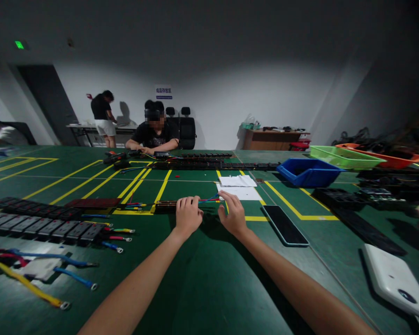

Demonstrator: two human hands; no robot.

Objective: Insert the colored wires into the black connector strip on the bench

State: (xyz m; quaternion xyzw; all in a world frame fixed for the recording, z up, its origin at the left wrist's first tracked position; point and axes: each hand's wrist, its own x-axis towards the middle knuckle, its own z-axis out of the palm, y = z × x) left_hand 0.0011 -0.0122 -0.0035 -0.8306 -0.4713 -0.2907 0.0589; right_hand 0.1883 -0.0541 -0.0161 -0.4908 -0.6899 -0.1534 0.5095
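Observation:
My left hand [188, 215] is closed over the right end of a long dark strip [165, 205] with copper-coloured lines along it. Blue, red and green wires [209, 200] come out from under its fingers towards my right hand [234, 214]. The thumb and fingers of that hand are bent around the wire ends, where a small pale tip shows between them. How firmly they grip is hard to see. Just behind the right fingers lie white paper sheets [242, 192]. Another dark red strip [94, 203] with coloured wire ends lies left of my left hand.
Socket strips [45, 228] and thick cables with ring lugs [31, 286] lie at left. To the right are a phone [286, 225], a white device [396, 277], a blue bin [307, 174], a green basket [345, 158] and black housings. A person [155, 130] sits opposite.

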